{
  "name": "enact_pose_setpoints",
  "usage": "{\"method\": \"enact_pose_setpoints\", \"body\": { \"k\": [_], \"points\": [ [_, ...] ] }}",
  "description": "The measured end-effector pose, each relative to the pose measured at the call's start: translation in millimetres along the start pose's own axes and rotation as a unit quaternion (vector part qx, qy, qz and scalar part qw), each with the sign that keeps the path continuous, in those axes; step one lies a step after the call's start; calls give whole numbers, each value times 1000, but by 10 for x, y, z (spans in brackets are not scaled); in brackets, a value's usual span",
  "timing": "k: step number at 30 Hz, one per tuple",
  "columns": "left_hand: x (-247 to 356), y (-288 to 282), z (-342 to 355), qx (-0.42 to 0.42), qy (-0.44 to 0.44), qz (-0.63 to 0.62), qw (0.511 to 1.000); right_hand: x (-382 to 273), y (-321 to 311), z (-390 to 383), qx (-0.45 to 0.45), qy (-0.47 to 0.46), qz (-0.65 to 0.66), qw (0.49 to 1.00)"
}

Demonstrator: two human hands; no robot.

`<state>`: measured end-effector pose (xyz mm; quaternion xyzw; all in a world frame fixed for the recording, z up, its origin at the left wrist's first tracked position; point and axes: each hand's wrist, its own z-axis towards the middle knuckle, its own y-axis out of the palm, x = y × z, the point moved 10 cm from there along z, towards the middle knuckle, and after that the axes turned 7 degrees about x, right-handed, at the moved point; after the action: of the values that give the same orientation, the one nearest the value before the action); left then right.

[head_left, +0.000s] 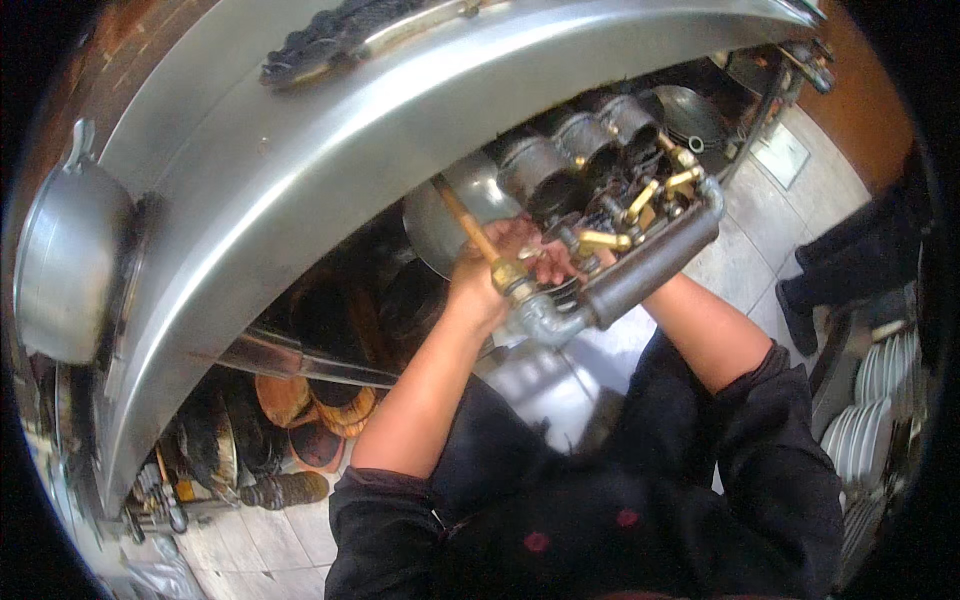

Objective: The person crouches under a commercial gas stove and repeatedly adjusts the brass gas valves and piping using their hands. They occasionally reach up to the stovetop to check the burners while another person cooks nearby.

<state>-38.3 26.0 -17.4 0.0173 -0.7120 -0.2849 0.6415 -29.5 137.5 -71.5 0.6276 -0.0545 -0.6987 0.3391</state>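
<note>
My left hand [515, 246] reaches behind a brass fitting on a gas pipe, its fingers curled near a small pale thing that I cannot make out. Most of my right hand [606, 259] is hidden behind the thick dark gas pipe [655, 262]; its forearm passes beneath. Yellow-handled valves [605, 240] line this pipe. A grey elbow [551, 319] joins its near end to a thin copper-coloured pipe [464, 219]. Beyond the valves sit several blackened round burners [545, 174]. Beside my left hand lies a shiny metal bowl-shaped surface [436, 226].
A curved steel counter edge [290, 190] spans the area above my arms. A metal pan [72, 262] hangs at the far left. Blackened pans [210, 435] and wooden pieces [285, 400] stand below. Stacked white plates [858, 440] are at the right, near another person's dark-clothed leg [850, 255].
</note>
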Motion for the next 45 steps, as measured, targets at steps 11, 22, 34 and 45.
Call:
{"method": "enact_pose_setpoints", "body": {
  "k": [11, 22, 34, 45],
  "points": [
    [294, -350, 244, -16, 76, 25, 997, -941, 109, -1051, 471, -76, -117, 871],
    [34, 275, -322, -277, 33, 264, 923, -749, 1034, -1058, 307, 75, -573, 756],
    [-633, 351, -438, -243, -59, 188, 950, -374, 565, -1438, 405, 13, -354, 843],
    [-1042, 402, -666, -167, -173, 47, 969, -433, 396, -1423, 480, -121, -377, 783]
  ]
}}
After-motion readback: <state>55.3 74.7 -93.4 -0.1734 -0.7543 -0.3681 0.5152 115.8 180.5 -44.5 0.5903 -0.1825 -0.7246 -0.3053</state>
